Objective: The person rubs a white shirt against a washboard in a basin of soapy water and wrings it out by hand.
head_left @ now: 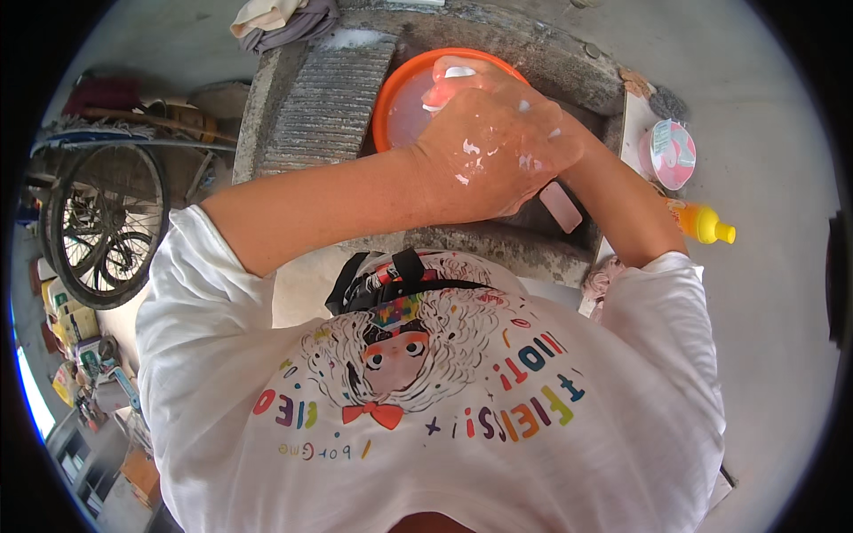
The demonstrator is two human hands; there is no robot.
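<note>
My left hand (498, 151), wet and flecked with white suds, crosses in front of my right wrist with its fingers curled against it. Just beyond it, my right hand (469, 78) is closed over an orange plastic basin (382, 124) of cloudy water. White patches show at its fingers; whether they are foam or something held, I cannot make out. My left hand hides part of the right hand and of the basin. A pale pink bar (562, 207), like soap, lies in the stone sink, below my right forearm.
A ridged stone washboard (329, 102) slopes left of the basin, with grey and cream cloths (289, 25) above it. On the right ledge stand a pink and white tub (668, 153) and an orange bottle with a yellow cap (705, 222). A bicycle wheel (107, 226) is at far left.
</note>
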